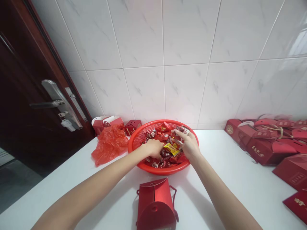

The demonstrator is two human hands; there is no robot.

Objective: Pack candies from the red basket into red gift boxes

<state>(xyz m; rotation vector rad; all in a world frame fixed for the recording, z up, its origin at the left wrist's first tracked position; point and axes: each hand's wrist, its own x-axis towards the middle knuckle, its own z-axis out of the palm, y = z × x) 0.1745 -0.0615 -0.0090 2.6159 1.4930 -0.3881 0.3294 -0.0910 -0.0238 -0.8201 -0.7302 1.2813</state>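
Note:
A red plastic basket stands against the wall, filled with small wrapped candies, mostly dark red with one yellow packet. My left hand reaches into the basket from the left. Its fingers curl down among the candies, and their tips are hidden. Over the basket's right side is my right hand, with a dark red wrapped candy between its thumb and fingers. In front of the basket sits a red gift box with a cord handle, its lid flaps folded over.
A crumpled red plastic bag lies left of the basket, with small red boxes behind it. Several red gift boxes crowd the right side of the white table. A tiled wall is behind; a dark door stands left.

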